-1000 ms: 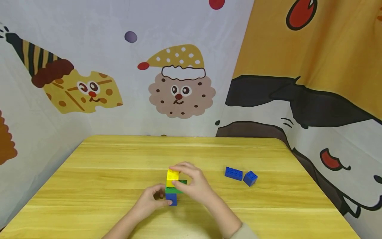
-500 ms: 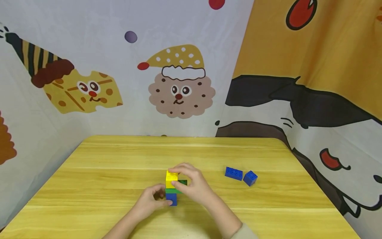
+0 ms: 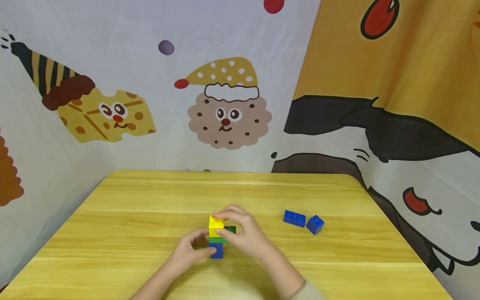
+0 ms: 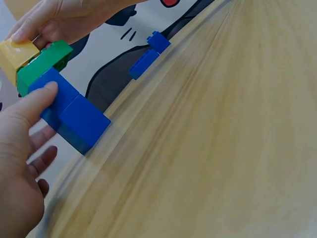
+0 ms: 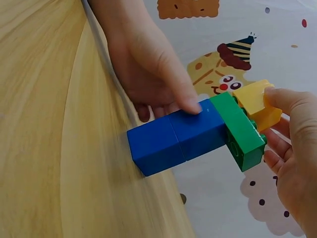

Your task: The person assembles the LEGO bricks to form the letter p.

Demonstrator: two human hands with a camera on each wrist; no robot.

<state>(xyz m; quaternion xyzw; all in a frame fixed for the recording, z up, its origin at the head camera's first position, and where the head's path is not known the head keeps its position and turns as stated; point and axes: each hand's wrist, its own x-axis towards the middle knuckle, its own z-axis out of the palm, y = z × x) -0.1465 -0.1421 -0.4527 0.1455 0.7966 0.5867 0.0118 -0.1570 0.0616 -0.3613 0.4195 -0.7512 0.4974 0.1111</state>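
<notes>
A small tower stands upright on the table. Two blue bricks (image 5: 176,136) form its column, one on the other, with a longer green brick (image 5: 238,130) across the top that juts out to the right in the head view. On the green brick's left end sits a yellow brick (image 3: 216,227), a little askew in the right wrist view. My right hand (image 3: 245,231) pinches the yellow brick between thumb and fingers. Lower down, my left hand (image 3: 189,251) grips the column, its thumb on the upper blue brick (image 4: 55,94) and other fingers partly hidden behind.
To the right of the tower, a long blue brick (image 3: 294,218) and a smaller blue brick (image 3: 315,225) lie close together on the wooden table (image 3: 150,200). Behind the table hangs a cloth with cartoon figures (image 3: 229,121).
The yellow brick has come down slightly onto the green one, with my right hand moving along. My left thumb sits a little higher on the blue column.
</notes>
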